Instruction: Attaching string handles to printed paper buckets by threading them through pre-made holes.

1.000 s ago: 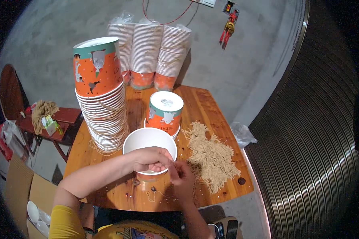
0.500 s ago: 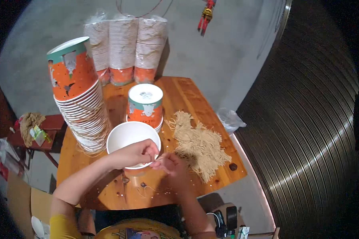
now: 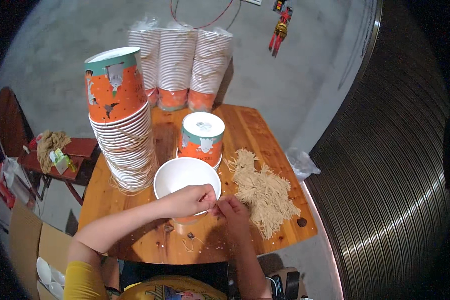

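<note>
Right now, the open bucket (image 3: 177, 175): we see it upright on the tabletop (image 3: 240, 117) in front of us, mouth up, white inside, with a little orange wall showing below its near rim.
Left hand (image 3: 201, 199): we have it at the near right part of that rim, fingers curled in tight, the forearm crossing in front of the mouth.
Right hand (image 3: 233, 212): just to the right of the rim, fingertips drawn into a pinch beside the other hand's; whether either pinch has a strand or anything else in it, we cannot tell.
Bucket feel: paperboard, we judge, so light, firm around the rolled rim, easier to dent lower down, and rather slippery on its smooth lining.
Bucket hold: we would take it by the rim or spread a palm around the wall, without squeezing.
Cord bundle (image 3: 267, 197): tan strands heaped on the right, near the right hand; soft, limp and likely to tangle, so we would pinch one strand close to its end.
Loose strand (image 3: 192, 243): curled on the wood, nearer to us than the bucket.
Short stack (image 3: 202, 142): upside-down buckets just behind the open one.
Tall stack (image 3: 117, 90): inverted too, on the left, with cords draped over its white rims.
Wrapped stacks (image 3: 175, 65): three, in clear plastic, toward the far edge.
</note>
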### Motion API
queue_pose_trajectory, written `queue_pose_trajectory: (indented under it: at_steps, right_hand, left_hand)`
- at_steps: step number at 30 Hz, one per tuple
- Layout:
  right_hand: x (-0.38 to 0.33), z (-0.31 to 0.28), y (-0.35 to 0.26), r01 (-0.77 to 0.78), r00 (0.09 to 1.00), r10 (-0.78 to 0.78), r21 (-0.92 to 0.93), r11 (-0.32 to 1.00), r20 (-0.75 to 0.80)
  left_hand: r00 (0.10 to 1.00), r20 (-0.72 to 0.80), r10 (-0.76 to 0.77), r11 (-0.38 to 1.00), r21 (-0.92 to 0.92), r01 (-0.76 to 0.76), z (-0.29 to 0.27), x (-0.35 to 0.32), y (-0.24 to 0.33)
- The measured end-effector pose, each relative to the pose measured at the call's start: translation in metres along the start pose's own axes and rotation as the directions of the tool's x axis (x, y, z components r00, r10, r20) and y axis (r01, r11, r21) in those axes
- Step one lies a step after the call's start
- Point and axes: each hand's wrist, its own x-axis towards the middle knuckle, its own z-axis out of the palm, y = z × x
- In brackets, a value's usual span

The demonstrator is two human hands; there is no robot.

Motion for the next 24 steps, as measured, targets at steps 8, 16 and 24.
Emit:
queue_pose_trajectory:
  at_steps: [8, 16, 24]
  right_hand:
    - [-0.001, -0.014, 0.012, 0.046, 0.999, -0.046, -0.125, 0.991, 0.008]
    - [-0.003, 0.007, 0.010, 0.106, 0.992, -0.107, 0.013, 0.994, 0.064]
    - [-0.010, 0.015, 0.008, 0.145, 0.989, -0.145, -0.024, 0.989, -0.014]
  left_hand:
    - [0.997, -0.074, 0.021, 0.993, -0.118, -0.030, 0.006, 0.008, -0.003]
    - [0.991, 0.072, -0.111, 0.843, -0.521, 0.133, -0.002, 0.006, 0.007]
    - [0.981, -0.032, -0.190, 0.928, -0.332, 0.169, -0.001, 0.000, 0.005]
